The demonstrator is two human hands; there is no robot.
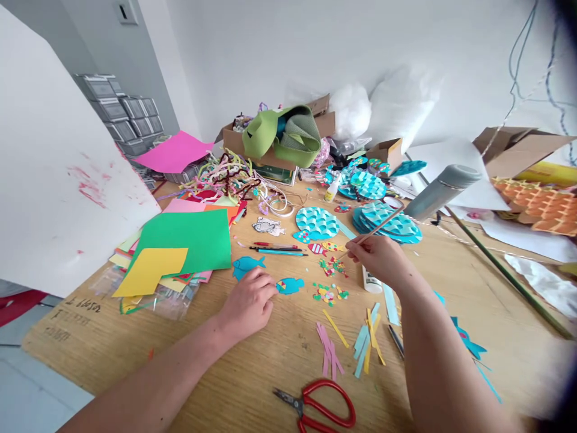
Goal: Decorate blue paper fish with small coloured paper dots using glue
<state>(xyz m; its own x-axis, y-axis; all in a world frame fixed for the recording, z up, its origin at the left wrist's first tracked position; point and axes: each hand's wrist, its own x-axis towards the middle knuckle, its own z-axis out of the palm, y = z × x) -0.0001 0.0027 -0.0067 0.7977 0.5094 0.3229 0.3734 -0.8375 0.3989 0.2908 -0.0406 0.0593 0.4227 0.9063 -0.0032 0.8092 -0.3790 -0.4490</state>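
Note:
My left hand [249, 300] rests on the wooden table [270, 373], fingers curled, its fingertips touching a small blue paper fish [289, 285] with a coloured triangle on it. My right hand [377, 257] pinches a thin wooden stick [378, 227] that slants up to the right. The stick's lower tip sits by small colourful paper scraps [332, 264]. A second blue paper fish [247, 265] lies just above my left hand. A white glue stick [370, 281] lies under my right wrist.
Red-handled scissors [318, 404] lie at the near edge, paper strips [356, 340] beside them. Green and yellow paper sheets [180, 246] are stacked at left, pens [279, 248] in the middle, teal scaled discs [387, 221], a grey bottle [439, 191], pipe cleaners [229, 174] and cardboard boxes [279, 135] behind.

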